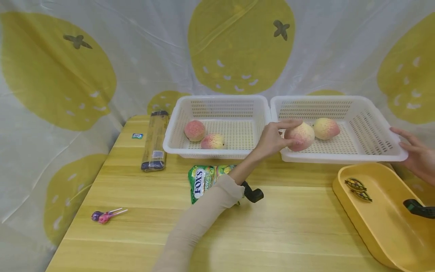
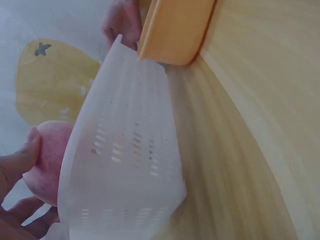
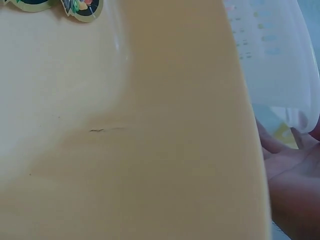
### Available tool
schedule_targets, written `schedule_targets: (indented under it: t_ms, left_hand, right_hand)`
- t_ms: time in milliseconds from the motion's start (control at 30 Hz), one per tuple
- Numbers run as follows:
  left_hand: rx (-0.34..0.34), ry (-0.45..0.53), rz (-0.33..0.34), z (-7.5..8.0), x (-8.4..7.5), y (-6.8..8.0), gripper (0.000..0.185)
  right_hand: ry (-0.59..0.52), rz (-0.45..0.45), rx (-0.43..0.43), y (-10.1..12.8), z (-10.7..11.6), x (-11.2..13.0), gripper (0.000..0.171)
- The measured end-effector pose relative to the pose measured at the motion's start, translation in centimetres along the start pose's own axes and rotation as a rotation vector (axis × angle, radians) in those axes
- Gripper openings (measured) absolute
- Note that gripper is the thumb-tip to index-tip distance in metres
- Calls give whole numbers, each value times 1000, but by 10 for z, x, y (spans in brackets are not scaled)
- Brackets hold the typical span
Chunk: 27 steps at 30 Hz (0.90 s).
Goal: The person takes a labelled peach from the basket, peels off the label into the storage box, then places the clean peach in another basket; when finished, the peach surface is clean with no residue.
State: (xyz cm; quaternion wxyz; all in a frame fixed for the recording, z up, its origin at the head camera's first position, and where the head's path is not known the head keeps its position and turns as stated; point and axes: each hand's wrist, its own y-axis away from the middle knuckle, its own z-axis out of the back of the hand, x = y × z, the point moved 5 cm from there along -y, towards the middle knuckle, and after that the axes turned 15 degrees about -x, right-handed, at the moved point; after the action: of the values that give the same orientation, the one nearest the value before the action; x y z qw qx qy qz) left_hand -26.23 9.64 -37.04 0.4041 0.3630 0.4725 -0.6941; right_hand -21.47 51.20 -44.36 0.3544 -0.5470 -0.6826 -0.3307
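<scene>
My left hand pinches a pink and yellow peach between thumb and fingers, over the left part of the right white basket. In the left wrist view this peach shows beside the basket's rim, partly hidden by that rim. Another peach lies inside the same basket, just right of the held one. At the basket's right end, my right hand grips the rim; part of this hand appears in the right wrist view.
A second white basket with two peaches adjoins on the left. An orange tray with two wrapped candies stands front right. A Fox's candy bag lies under my left forearm. Two lollipops, a small candy and a long package lie left.
</scene>
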Motion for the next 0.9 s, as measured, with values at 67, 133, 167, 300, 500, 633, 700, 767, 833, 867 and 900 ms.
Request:
schedule_targets:
  t_ms: [67, 133, 167, 300, 500, 633, 700, 767, 833, 867, 900]
  left_hand:
    - [7, -36, 17, -1, 6, 1, 50]
    - [3, -39, 31, -1, 11, 1, 44]
    - [-3, -45, 30, 0, 13, 1, 41]
    - [-1, 8, 47, 5, 16, 0, 42]
    - [68, 70, 136, 20, 18, 7, 51]
    - [148, 11, 134, 45, 16, 15, 66]
    - [182, -37, 107, 63, 13, 19, 76]
    - [202, -92, 77, 87, 11, 22, 86]
    - [202, -144, 52, 115, 11, 25, 93]
    - [196, -171, 48, 130, 11, 27, 97]
    - [184, -197, 52, 147, 11, 30, 100]
  right_hand:
    - [11, 9, 0, -1, -1, -1, 57]
    - [14, 13, -1, -2, -2, -1, 57]
    - [3, 11, 8, -2, -3, -1, 57]
    - [-9, 15, 1, -2, -1, 0, 56]
    - [-47, 4, 19, -1, 1, -2, 57]
    - [-23, -3, 10, 0, 2, -3, 57]
    - [31, 6, -25, 0, 4, -2, 56]
    - [83, 16, -54, 0, 6, -1, 55]
    - [109, 24, -74, -1, 8, -1, 54]
    - [105, 26, -71, -1, 8, -1, 55]
    - [110, 29, -76, -1, 8, -1, 54]
